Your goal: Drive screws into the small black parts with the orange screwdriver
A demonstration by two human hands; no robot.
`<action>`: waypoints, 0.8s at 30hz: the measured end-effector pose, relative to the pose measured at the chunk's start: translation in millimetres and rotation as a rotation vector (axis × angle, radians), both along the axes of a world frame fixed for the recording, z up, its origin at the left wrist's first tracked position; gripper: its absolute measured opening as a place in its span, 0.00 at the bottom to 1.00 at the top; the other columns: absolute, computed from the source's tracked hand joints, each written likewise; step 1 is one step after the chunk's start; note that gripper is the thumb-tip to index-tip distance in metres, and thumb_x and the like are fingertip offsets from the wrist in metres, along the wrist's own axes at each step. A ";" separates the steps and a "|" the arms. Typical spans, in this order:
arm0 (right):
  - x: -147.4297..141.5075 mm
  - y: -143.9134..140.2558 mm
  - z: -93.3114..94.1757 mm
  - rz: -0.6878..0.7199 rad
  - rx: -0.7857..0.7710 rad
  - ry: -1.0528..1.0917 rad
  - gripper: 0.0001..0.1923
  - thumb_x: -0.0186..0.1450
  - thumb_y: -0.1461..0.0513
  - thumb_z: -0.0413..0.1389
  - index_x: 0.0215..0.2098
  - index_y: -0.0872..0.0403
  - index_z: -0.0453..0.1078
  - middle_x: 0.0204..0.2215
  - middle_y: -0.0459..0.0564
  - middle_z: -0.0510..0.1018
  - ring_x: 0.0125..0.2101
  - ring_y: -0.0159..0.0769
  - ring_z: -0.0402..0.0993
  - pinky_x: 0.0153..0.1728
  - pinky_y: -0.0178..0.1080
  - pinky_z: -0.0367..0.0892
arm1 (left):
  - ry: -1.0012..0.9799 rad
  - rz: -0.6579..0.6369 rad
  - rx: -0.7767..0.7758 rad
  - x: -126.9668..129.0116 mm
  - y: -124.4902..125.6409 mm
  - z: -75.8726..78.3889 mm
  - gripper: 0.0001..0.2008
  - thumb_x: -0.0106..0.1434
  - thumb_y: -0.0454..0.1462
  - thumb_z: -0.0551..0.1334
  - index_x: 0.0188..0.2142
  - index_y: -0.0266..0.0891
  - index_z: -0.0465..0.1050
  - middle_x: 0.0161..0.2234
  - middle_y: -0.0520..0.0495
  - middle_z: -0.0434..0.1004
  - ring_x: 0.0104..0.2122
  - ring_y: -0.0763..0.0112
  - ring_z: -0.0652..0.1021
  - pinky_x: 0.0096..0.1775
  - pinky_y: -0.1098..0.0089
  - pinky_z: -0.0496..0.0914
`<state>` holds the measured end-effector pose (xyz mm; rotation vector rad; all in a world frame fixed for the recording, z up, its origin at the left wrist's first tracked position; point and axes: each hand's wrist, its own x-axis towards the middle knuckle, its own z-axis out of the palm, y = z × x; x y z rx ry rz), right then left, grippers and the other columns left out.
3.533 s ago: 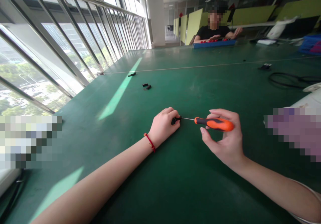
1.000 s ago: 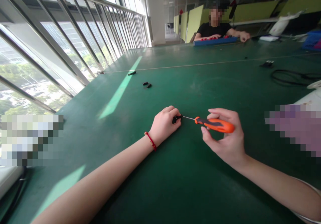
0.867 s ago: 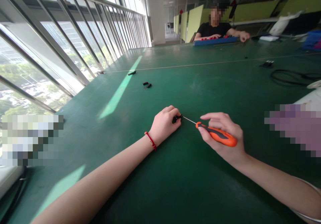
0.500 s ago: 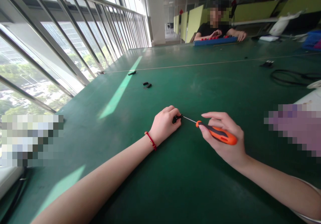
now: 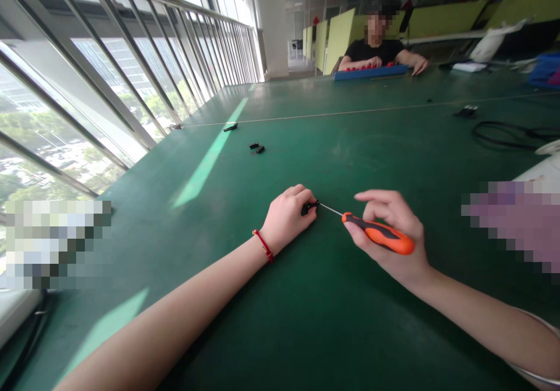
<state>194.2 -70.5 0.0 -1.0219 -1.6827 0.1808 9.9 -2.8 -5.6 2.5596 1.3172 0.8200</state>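
Screwdriver (image 5: 378,234), orange handle with black inlay, lay in right hand (image 5: 394,239), grip closed around the handle, index finger stretched out above it. Its thin shaft ran left to small black part (image 5: 308,206), tip touching. Left hand (image 5: 286,216), red cord at wrist, grip closed on that part, pinning it on green tabletop (image 5: 306,321). More small black pieces (image 5: 256,147) lay well apart, farther back. Another person (image 5: 376,49) sat at far end behind blue tray (image 5: 367,73).

One screwdriver, a few small black parts.
I count one screwdriver (image 5: 378,234), one held black part (image 5: 308,206), three loose black parts (image 5: 256,147) on the counter (image 5: 332,146).
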 end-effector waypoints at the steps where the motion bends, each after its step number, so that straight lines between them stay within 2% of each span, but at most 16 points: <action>1: 0.2 0.0 0.1 -0.021 -0.005 -0.033 0.12 0.57 0.64 0.59 0.40 0.49 0.67 0.22 0.41 0.68 0.26 0.33 0.70 0.30 0.38 0.68 | 0.000 0.002 0.000 0.0 -0.1 0.0 0.02 0.57 0.33 0.58 0.31 0.39 0.70 0.35 0.49 0.74 0.34 0.70 0.75 0.35 0.72 0.69; 3: 0.2 0.4 0.3 -0.048 0.029 -0.012 0.12 0.57 0.65 0.59 0.39 0.50 0.67 0.27 0.44 0.72 0.30 0.34 0.72 0.34 0.38 0.69 | 0.002 0.007 0.001 0.1 -0.6 0.3 0.02 0.57 0.33 0.58 0.30 0.39 0.70 0.35 0.49 0.74 0.34 0.70 0.75 0.35 0.71 0.69; 5: -0.1 0.8 0.4 -0.044 0.061 0.069 0.21 0.54 0.65 0.61 0.45 0.50 0.64 0.31 0.47 0.71 0.32 0.35 0.72 0.35 0.40 0.70 | 0.005 0.009 0.002 0.4 -1.0 0.6 0.02 0.57 0.33 0.58 0.30 0.39 0.70 0.34 0.49 0.74 0.34 0.70 0.75 0.35 0.71 0.69; 6: -0.2 0.9 0.4 -0.035 0.057 0.071 0.23 0.53 0.65 0.61 0.46 0.51 0.63 0.30 0.46 0.70 0.31 0.35 0.71 0.36 0.41 0.70 | 0.005 0.010 0.002 0.5 -1.2 0.8 0.02 0.57 0.33 0.58 0.30 0.39 0.70 0.34 0.49 0.74 0.34 0.70 0.75 0.35 0.71 0.69; 9: -0.3 0.3 0.4 -0.022 -0.011 -0.016 0.16 0.56 0.65 0.60 0.42 0.50 0.65 0.19 0.39 0.65 0.23 0.31 0.67 0.35 0.41 0.68 | -0.001 0.009 0.001 0.7 -1.4 1.1 0.02 0.57 0.33 0.58 0.31 0.39 0.70 0.35 0.49 0.74 0.34 0.70 0.75 0.36 0.71 0.69; 10: -0.5 0.1 0.4 -0.016 -0.014 -0.021 0.15 0.57 0.66 0.59 0.42 0.50 0.65 0.18 0.38 0.65 0.23 0.31 0.67 0.35 0.40 0.68 | -0.001 0.009 0.000 0.7 -1.4 1.1 0.02 0.57 0.33 0.58 0.31 0.39 0.70 0.35 0.49 0.74 0.34 0.70 0.75 0.35 0.71 0.69; 13: -0.9 0.2 0.2 0.017 0.019 0.084 0.26 0.55 0.66 0.59 0.50 0.50 0.60 0.29 0.44 0.70 0.30 0.34 0.70 0.36 0.40 0.68 | 0.010 0.010 0.001 0.5 -1.2 0.9 0.02 0.57 0.33 0.58 0.30 0.39 0.70 0.34 0.49 0.74 0.34 0.70 0.74 0.35 0.72 0.69; 14: -1.0 0.6 0.3 0.018 0.020 0.085 0.26 0.54 0.65 0.60 0.51 0.50 0.59 0.31 0.45 0.70 0.31 0.34 0.70 0.35 0.40 0.68 | 0.012 0.009 0.002 0.5 -1.2 0.7 0.02 0.57 0.33 0.58 0.30 0.39 0.70 0.34 0.49 0.74 0.34 0.70 0.74 0.35 0.72 0.69; 15: -1.1 1.2 0.4 0.004 0.008 0.053 0.23 0.55 0.65 0.60 0.48 0.50 0.62 0.30 0.45 0.70 0.31 0.34 0.70 0.35 0.41 0.67 | 0.013 0.007 0.004 0.4 -1.2 0.6 0.02 0.57 0.33 0.58 0.30 0.39 0.70 0.34 0.49 0.73 0.34 0.70 0.74 0.35 0.72 0.69; 18: -0.8 3.5 0.9 -0.054 -0.066 -0.118 0.03 0.60 0.63 0.56 0.34 0.51 0.68 0.22 0.42 0.68 0.25 0.31 0.67 0.34 0.40 0.64 | 0.016 0.006 0.004 0.1 -1.3 0.3 0.02 0.58 0.34 0.58 0.31 0.39 0.70 0.34 0.50 0.73 0.34 0.71 0.74 0.35 0.72 0.69; 20: -0.4 5.3 0.6 -0.048 -0.124 -0.190 0.03 0.61 0.64 0.53 0.30 0.52 0.68 0.20 0.42 0.69 0.24 0.31 0.67 0.33 0.40 0.63 | 0.021 0.011 0.004 0.0 -1.3 0.5 0.02 0.58 0.34 0.58 0.31 0.39 0.70 0.34 0.49 0.74 0.34 0.71 0.74 0.35 0.72 0.69; 24: -0.6 7.7 -1.3 0.056 -0.244 -0.279 0.07 0.61 0.67 0.51 0.34 0.52 0.69 0.23 0.42 0.72 0.25 0.31 0.68 0.33 0.39 0.62 | 0.048 0.042 0.031 0.6 -1.7 1.7 0.02 0.58 0.34 0.59 0.31 0.40 0.70 0.33 0.50 0.75 0.35 0.68 0.74 0.36 0.69 0.68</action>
